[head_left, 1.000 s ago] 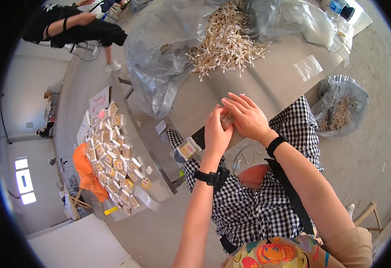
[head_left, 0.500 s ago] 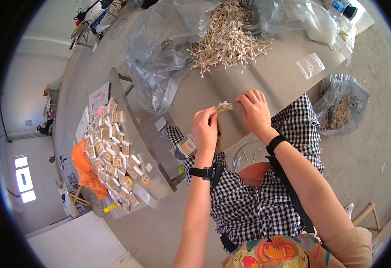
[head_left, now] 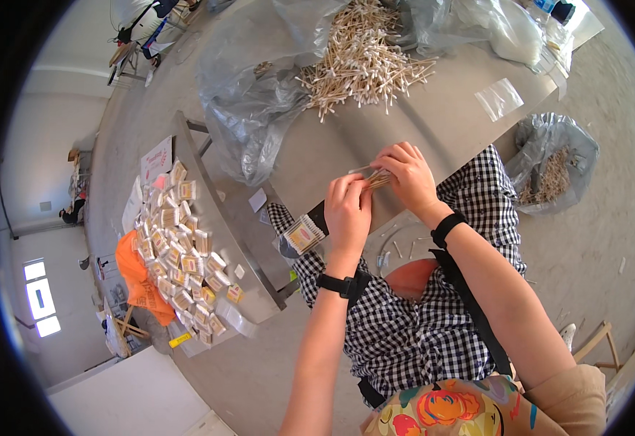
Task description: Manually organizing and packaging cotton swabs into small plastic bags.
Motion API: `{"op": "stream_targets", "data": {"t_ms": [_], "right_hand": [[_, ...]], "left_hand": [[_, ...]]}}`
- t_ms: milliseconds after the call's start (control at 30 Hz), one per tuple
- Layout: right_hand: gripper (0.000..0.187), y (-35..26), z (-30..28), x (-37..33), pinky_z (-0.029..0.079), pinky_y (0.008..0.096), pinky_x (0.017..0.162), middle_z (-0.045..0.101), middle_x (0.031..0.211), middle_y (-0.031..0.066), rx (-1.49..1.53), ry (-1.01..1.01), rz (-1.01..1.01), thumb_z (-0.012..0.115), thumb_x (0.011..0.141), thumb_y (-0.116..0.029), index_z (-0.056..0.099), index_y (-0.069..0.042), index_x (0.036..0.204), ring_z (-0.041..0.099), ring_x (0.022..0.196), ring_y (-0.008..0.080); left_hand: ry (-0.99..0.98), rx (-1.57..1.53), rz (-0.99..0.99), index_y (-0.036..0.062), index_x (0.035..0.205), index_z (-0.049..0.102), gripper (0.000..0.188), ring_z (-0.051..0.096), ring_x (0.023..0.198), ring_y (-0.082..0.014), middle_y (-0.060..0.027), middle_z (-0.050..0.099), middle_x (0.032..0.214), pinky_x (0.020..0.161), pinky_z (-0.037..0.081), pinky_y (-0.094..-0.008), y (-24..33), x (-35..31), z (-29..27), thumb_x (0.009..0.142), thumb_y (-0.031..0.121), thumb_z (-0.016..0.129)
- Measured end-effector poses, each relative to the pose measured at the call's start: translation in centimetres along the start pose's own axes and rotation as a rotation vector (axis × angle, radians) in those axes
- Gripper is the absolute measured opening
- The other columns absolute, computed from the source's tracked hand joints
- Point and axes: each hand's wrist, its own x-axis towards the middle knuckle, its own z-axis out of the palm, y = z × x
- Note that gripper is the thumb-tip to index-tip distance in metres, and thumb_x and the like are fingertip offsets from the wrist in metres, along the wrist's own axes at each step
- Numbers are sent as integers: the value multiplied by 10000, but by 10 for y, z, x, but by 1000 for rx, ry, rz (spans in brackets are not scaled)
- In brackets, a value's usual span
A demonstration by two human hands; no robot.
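A small bundle of wooden cotton swabs [head_left: 378,179] is held between my two hands over the near part of the metal table [head_left: 332,156]. My left hand [head_left: 348,212] closes around its left end. At the other end, my right hand [head_left: 407,174] has its fingers curled against the swabs, so their tips are partly hidden. Beside my left hand, a clear packet of cotton swabs [head_left: 303,235] with a yellow label lies near my left knee. Farther back on the table spreads a large heap of loose cotton swabs [head_left: 368,65].
Crumpled clear plastic sheeting [head_left: 255,94] flanks the heap. A small clear bag [head_left: 499,99] lies at the right. On a side table at left are many filled packets [head_left: 176,240] and an orange cloth [head_left: 137,280]. A lined bin [head_left: 579,163] with swabs stands at right.
My left hand has moved right, bringing the bundle against my right hand. The gap between my hands has narrowed, and the right fingers now touch the bundle. The view has shifted slightly.
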Motion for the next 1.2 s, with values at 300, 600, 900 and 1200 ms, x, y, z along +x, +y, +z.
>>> {"op": "stream_targets", "data": {"t_ms": [300,600,900,1200], "right_hand": [[207,-5,-3,5,482,409,884,642,1032,80,100,124,101,573,829,37,624,-59,1005,591,1026,292],[145,-8,2,3,498,406,846,636,1000,133,135,222,242,537,929,-9,586,-24,1065,607,963,322],[100,-6,10,14,510,372,784,648,940,97,111,288,357,553,952,-43,597,-50,1041,632,885,275],[71,-7,11,12,506,378,761,656,910,85,120,276,350,561,948,-49,600,-58,1006,630,852,277]], "left_hand": [[-54,112,-47,-41,1388,445,595,365,1407,-410,-235,424,1480,1159,301,-525,18,-1,15,879,165,674],[-184,372,-134,-121,1520,201,797,180,1517,-390,-281,233,1601,1228,140,-530,3,24,51,966,358,514],[-180,456,-171,-135,1518,197,770,169,1517,-409,-302,215,1602,1221,133,-546,23,3,62,980,335,487],[-210,362,-151,-113,1532,183,828,156,1520,-408,-293,196,1611,1216,120,-566,23,-4,52,956,368,534]]}}
